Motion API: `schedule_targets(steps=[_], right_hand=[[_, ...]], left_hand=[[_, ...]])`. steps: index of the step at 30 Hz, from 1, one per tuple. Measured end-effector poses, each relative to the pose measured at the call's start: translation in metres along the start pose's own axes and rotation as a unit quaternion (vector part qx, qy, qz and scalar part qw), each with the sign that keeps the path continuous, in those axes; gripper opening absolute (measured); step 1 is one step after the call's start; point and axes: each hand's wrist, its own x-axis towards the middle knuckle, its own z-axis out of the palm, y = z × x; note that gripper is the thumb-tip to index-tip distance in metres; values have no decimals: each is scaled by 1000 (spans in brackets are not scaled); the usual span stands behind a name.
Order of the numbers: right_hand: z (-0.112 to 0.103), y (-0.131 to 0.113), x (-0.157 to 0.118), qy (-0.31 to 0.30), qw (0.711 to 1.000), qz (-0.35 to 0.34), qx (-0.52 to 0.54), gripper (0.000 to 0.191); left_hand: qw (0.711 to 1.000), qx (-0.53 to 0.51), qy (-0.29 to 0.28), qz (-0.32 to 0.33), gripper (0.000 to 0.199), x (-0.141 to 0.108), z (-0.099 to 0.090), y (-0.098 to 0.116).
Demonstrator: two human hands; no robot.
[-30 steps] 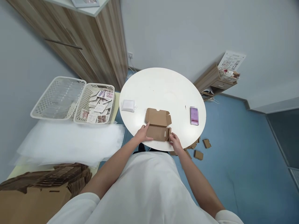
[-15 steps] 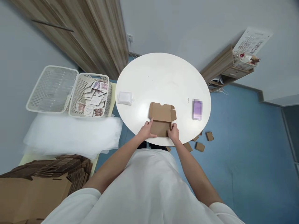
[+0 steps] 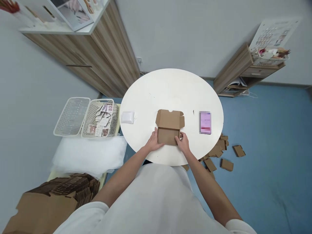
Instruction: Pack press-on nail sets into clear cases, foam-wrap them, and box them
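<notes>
On the white round table (image 3: 175, 87), near its front edge, lies a small brown cardboard box (image 3: 168, 136). Its lid stands open toward the far side, side flaps spread, and the tray part shows nothing inside. My left hand (image 3: 152, 141) holds the box's left near corner, fingers along the left wall and thumb along the front edge. At the right wall, my right hand (image 3: 183, 142) grips the cardboard with the thumb on the inner side and fingers outside. A white wrapped packet (image 3: 127, 117) lies to the left, and a phone with a purple, pixelated screen (image 3: 205, 123) to the right.
Left of the table are a white lidded basket (image 3: 113, 125) of printed packets, translucent white sheets (image 3: 90, 152) and stacked flat cardboard (image 3: 46, 208). Several brown boxes (image 3: 226, 164) lie on the blue floor at right. A wooden cabinet (image 3: 107, 58) and low shelf (image 3: 235, 70) stand behind.
The camera view has tilted up, showing more of the cabinet top and floor boxes. My left fingers have slid from the lid fold to the box's left side. The right hand stays at the right wall.
</notes>
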Motion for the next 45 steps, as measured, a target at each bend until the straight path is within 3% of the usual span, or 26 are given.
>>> schedule_targets(steps=[5, 12, 16, 19, 22, 24, 26, 29, 32, 35, 40, 45], right_hand=[[-2, 0, 15, -9, 1000, -12, 17, 54], [-4, 9, 0, -21, 999, -18, -21, 54], [-4, 6, -16, 41, 998, -31, -24, 54], [5, -18, -26, 79, 993, -88, -30, 59], [34, -62, -26, 21, 985, -162, -48, 58], [66, -94, -20, -100, 976, -192, -34, 50], [105, -120, -9, -191, 969, -158, -1, 46], [162, -142, 10, -190, 980, 4, 58, 51], [201, -155, 28, -144, 981, 59, 120, 52], [218, -168, 39, -108, 987, 56, 108, 50], [226, -180, 45, -67, 993, 37, 93, 43], [224, -172, 41, -80, 982, 47, 164, 39]], left_hand=[[999, -10, -7, -29, 109, 12, 3, 2], [1000, -25, 3, -9, 107, 0, 9, -4], [997, -69, 32, 3, 103, -12, 8, -15], [993, -70, 90, -2, 100, -19, -8, -28], [977, -32, 207, -49, 91, -21, -42, -53], [949, -12, 294, -115, 82, -17, -71, -75], [925, -19, 338, -172, 73, -10, -99, -99], [911, -70, 347, -210, 69, 7, -127, -128], [922, -110, 308, -208, 64, 22, -139, -143], [939, -89, 279, -181, 52, 29, -143, -146], [957, -87, 232, -150, 40, 31, -149, -144], [937, -227, 212, -162, 40, 34, -144, -143]])
